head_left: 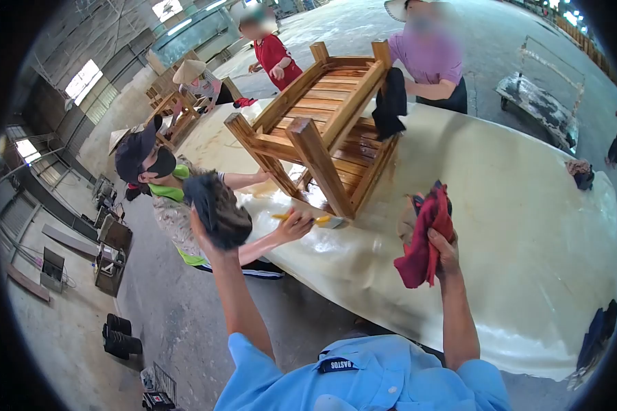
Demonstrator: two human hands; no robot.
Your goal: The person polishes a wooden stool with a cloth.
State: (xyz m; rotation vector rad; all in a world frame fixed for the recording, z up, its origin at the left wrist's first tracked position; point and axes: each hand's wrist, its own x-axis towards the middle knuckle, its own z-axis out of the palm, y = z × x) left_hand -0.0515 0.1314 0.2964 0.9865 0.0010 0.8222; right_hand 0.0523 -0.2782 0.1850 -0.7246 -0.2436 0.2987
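My left hand [204, 231] is raised at the left, closed on a dark rag [221, 211] that hides most of its fingers. In my right hand [445, 255] I grip a red rag [425, 240], bunched up over the covered table; a brownish cloth shows beside it. Ahead of both hands stands a slatted wooden table [322, 103] with a lower shelf [349, 164], its wood wet-looking and its legs pointing up at the top. A co-worker's hand [296, 226] holds a yellow-handled brush [330, 222] near its lower end.
The work table [514, 219] has a pale, glossy plastic cover. Dark rags lie at its right edge [600, 335] and far right corner [583, 175]. Co-workers stand at the left [171, 188] and far side; one in purple [428, 58] holds a black cloth [391, 103]. A trolley [538, 103] stands behind.
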